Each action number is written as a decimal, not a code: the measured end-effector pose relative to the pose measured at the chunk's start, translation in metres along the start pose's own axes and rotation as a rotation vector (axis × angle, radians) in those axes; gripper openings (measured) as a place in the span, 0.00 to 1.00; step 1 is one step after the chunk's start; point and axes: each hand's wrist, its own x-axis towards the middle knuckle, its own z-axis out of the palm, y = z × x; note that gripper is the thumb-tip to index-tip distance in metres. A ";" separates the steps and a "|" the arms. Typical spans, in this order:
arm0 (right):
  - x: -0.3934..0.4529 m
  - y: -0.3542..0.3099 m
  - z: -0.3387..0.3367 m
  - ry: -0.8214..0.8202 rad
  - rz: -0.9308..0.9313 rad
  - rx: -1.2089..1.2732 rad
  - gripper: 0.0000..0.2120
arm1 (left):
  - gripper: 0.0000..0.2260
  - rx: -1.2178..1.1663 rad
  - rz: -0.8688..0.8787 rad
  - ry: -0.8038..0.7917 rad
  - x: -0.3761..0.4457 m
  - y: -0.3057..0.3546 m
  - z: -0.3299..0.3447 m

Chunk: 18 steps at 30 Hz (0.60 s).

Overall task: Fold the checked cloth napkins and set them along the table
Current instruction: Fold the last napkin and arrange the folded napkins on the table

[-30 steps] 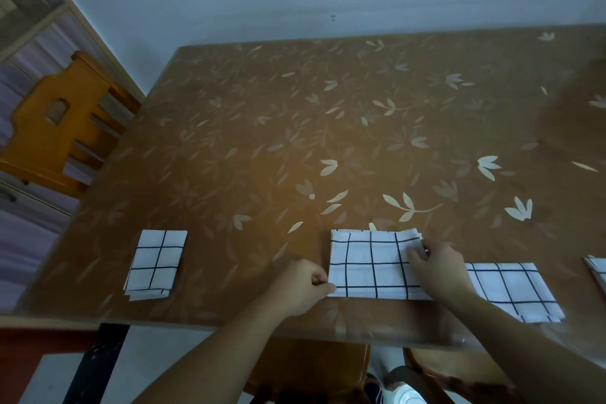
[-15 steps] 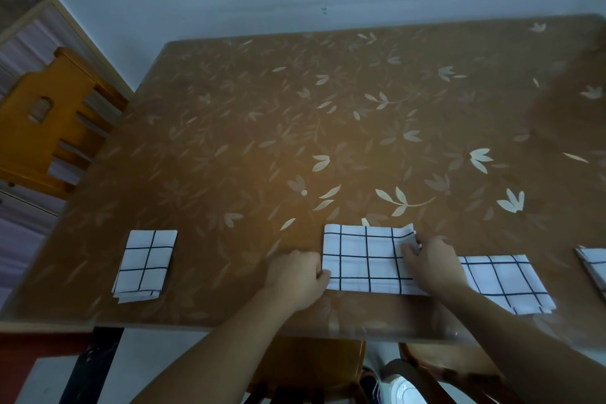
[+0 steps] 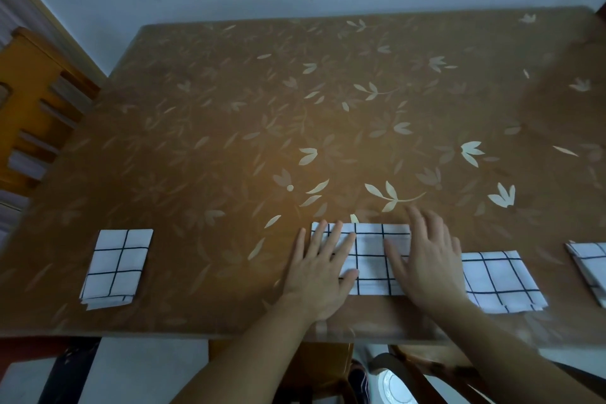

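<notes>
Left hand [image 3: 319, 275] and right hand [image 3: 426, 267] ungloved, ringless; both forearms unsleeved

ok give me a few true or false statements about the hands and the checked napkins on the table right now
1. Both hands lie flat with straight fingers on the white black-checked cloth napkin in the middle. True: the left hand and the right hand press it.
2. A folded white checked napkin at the left is held by the left hand. False: it lies alone, well apart from both hands.
3. The brown leaf-patterned table carries napkins only along its near edge. True.
4. The checked napkin just right of the middle one lies on the orange wooden chair. False: it lies on the table beside the right hand.
</notes>
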 end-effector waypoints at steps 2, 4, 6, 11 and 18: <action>-0.009 -0.025 0.010 -0.015 -0.177 0.097 0.28 | 0.29 0.022 0.020 -0.017 0.001 0.000 0.000; -0.012 -0.050 0.028 -0.142 -0.223 0.213 0.30 | 0.31 0.059 0.033 -0.045 0.002 0.000 0.001; -0.009 -0.058 0.043 -0.212 -0.139 0.254 0.34 | 0.32 0.058 0.015 -0.048 0.004 0.002 0.001; -0.012 -0.012 0.052 -0.245 -0.203 -0.056 0.36 | 0.27 0.015 0.012 0.011 0.001 -0.001 0.003; -0.014 0.014 0.035 -0.322 -0.200 -0.144 0.34 | 0.34 0.104 0.016 -0.059 -0.007 -0.036 -0.006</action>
